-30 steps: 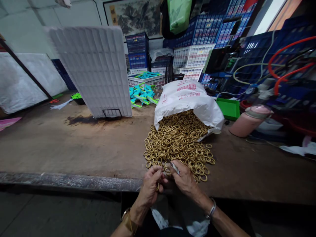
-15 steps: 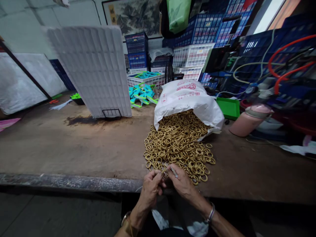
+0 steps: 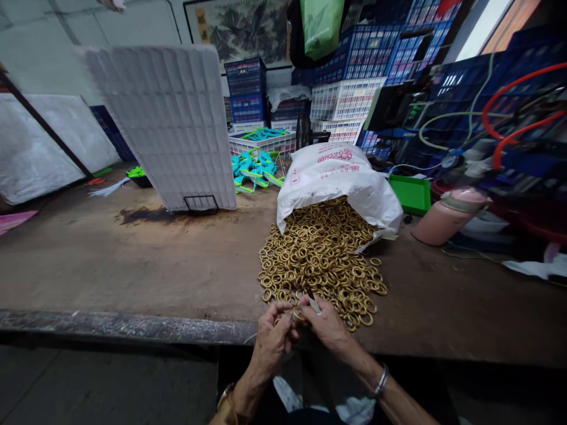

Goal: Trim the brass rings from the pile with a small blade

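Note:
Near the front edge of the table, my left hand [image 3: 273,333] is closed, its thumb and fingers pinching a gold-coloured ring [image 3: 277,321]. My right hand [image 3: 328,326] is closed around a small knife-like tool [image 3: 313,302] with a dark end and a silvery flat part. Between the fingertips of both hands another ring [image 3: 298,315] shows, partly covered. Just beyond my hands lies a heap of gold-coloured rings [image 3: 316,254], spilling from the mouth of a white woven sack [image 3: 341,171] that rests on its side.
On the wooden table [image 3: 177,265] a tall white ribbed panel [image 3: 168,124] stands in a black wire holder, left of the sack. Turquoise and green plastic parts [image 3: 257,168] lie behind. To the right are a green tray [image 3: 411,195] and a pink bottle [image 3: 447,218]. Crates [image 3: 348,97] are stacked at the back.
The tool in my right hand has turned, so its dark end now points up and away from me. My fingers have shifted slightly around the ring between them. Everything else is unchanged.

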Available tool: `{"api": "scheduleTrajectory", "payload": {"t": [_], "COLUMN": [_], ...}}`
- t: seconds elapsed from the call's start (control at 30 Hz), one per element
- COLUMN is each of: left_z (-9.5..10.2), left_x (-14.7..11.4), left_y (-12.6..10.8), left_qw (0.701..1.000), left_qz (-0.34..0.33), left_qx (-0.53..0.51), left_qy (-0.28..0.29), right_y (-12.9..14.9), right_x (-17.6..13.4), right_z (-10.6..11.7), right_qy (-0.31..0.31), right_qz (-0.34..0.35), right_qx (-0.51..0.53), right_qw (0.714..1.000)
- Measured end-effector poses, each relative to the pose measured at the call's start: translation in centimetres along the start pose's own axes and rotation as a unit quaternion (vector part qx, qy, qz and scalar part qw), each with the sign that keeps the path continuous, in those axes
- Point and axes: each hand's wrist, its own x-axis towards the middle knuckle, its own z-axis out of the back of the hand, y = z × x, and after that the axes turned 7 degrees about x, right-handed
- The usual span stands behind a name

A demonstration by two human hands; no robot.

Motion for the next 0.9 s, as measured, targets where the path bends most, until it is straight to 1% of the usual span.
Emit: {"api": "scheduleTrajectory", "payload": {"t": [0.13,0.2,0.3,0.4,0.5,0.6,0.7,0.8,0.87,0.9], "left_z": [-0.2,-0.2,-0.1,0.0,-0.2,-0.3,-0.2,0.0,0.0,0.0], "left_x": [-0.2,-0.1,0.1,0.2,-0.1,-0.3,-0.2,0.1,0.2,0.1], "left_y": [-0.9,-0.8,-0.2,-0.1,-0.7,-1.5,-1.6,-1.0,-0.7,-0.7], "left_qw": [1.000,0.999,0.999,0.999,0.999,0.999,0.998,0.994,0.993,0.993], "left_qz": [-0.013,-0.027,-0.047,-0.040,-0.031,-0.030,-0.044,-0.069,-0.077,-0.075], "left_qx": [0.024,0.026,0.021,0.021,0.014,0.018,0.053,0.086,0.092,0.089], "left_qy": [0.002,-0.002,0.008,0.020,0.031,0.031,0.001,-0.015,-0.013,-0.012], "right_y": [-0.4,-0.8,-0.9,-0.1,1.1,1.7,1.4,0.9,0.8,0.9], "right_x": [0.0,0.1,0.1,-0.3,-0.8,-0.9,-0.5,-0.1,0.0,-0.1], "right_z": [-0.1,-0.2,-0.5,-0.7,-0.8,-0.7,-0.5,-0.4,-0.5,-0.6], "right_qy": [0.019,0.025,0.029,0.037,0.062,0.083,0.059,0.026,0.016,0.011], "right_qz": [-0.014,-0.024,-0.045,-0.100,-0.154,-0.173,-0.154,-0.072,-0.017,-0.001], "right_qx": [0.045,0.067,0.102,0.138,0.168,0.185,0.168,0.093,0.034,0.015], "right_qw": [0.999,0.997,0.993,0.985,0.972,0.964,0.972,0.993,0.999,1.000]}}
